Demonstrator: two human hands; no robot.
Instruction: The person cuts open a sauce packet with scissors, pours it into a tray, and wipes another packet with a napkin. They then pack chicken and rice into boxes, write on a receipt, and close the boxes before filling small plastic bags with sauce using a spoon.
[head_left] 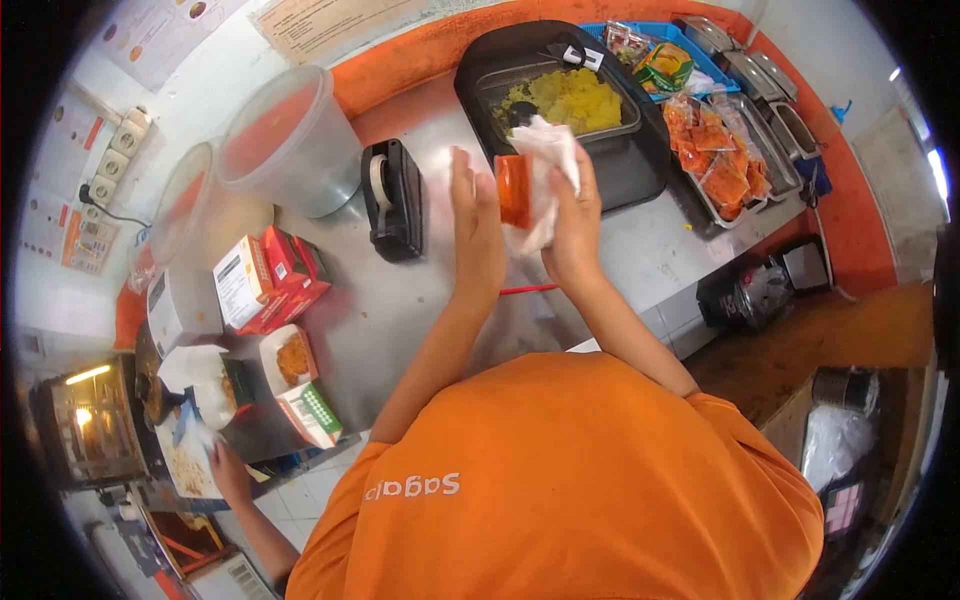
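The right hand point(572, 225) clutches a crumpled white plastic bag point(548, 165) together with an orange sauce packet point(513, 190), its fingers curled round both. The left hand point(476, 225) is held flat and unclenched, fingers straight, its palm just beside the packet. Beyond the fingertips sits a black tray point(640, 165) of yellow rice point(570, 100); left of the fingers stands a tape dispenser point(392, 200).

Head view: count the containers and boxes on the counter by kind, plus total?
Clear plastic tubs: 2
Closed red-and-white boxes: 2
Open food box: 1
Black tray of yellow rice: 1
Tape dispenser: 1
Total: 7

The left hand and right hand hold a small orange packet in white paper.
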